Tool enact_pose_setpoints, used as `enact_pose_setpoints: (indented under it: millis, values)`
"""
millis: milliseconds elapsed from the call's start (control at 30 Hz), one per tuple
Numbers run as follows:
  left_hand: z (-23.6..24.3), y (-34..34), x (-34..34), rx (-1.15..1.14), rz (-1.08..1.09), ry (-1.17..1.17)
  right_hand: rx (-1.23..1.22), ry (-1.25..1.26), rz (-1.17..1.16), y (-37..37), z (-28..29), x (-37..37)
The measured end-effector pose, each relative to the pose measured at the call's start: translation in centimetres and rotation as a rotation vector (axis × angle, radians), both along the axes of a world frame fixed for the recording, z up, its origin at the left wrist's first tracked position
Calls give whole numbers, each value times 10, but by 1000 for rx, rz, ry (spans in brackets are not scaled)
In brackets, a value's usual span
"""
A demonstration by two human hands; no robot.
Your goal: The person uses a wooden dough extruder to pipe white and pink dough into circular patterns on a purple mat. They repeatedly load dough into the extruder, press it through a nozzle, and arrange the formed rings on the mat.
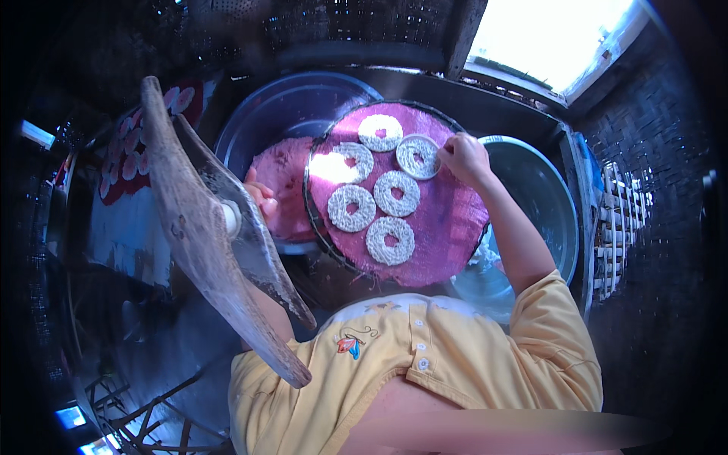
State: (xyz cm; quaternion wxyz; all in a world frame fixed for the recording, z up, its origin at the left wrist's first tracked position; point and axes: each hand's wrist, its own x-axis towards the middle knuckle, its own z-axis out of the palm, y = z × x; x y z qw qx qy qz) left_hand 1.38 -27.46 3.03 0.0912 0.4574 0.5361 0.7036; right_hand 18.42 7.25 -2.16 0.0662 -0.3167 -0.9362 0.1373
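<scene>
On a round tray (447,246) lined with pink cloth lie several white, grainy rings (390,241) with holes in the middle, apparently of rice. A thin round ring mould (435,171) encircles the one at the upper right. My right hand (464,158) is closed at that mould's right edge, fingertips pinching its rim. My left hand (260,197) is left of the tray, over a pink mass or cloth (287,178) in a dark blue basin (262,102). Its visible fingers look apart and bare; the rest is hidden behind a weathered wooden piece (193,205).
The wooden piece stands close on the left, with a second board (262,243) behind it. A greenish basin (542,197) with white residue is at right, beside a woven lattice (618,227). More rings lie on a dark red sheet (125,155) at far left. A bright window (553,38) is upper right.
</scene>
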Motion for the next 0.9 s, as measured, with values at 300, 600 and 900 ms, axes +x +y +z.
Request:
enact_pose_setpoints:
  millis: [300,600,900]
  values:
    - [-2,-19,16,87,97,-9,-222,68,95,-44,40,87]
    - [-1,-8,18,-37,35,133,-192,-173,50,-79,23,119]
    - [-3,47,56,-342,270,159,-706,283,286,-111,68,133]
